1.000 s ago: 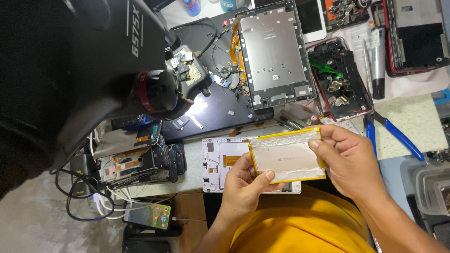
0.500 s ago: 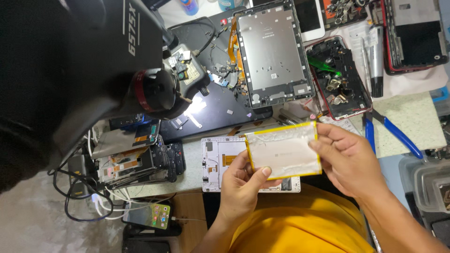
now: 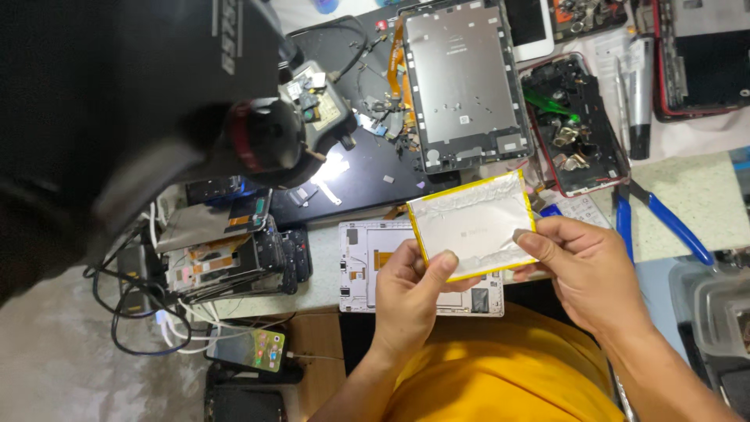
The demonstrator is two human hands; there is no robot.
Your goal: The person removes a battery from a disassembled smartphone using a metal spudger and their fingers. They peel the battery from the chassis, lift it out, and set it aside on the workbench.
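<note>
Here both hands, left hand [image 3: 410,293] and right hand [image 3: 590,273], grip the silver battery pack [image 3: 473,223] lifted free above the open white tablet shell [image 3: 375,266]; refitting remains.

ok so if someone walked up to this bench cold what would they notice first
Probably the flat silvery battery pouch with yellow edges, held up at centre between the left hand and right hand, just above a white opened tablet shell on the bench. Next, the big black microscope head looming at upper left, and the grey tablet back frame lying at top centre among loose parts.
</note>
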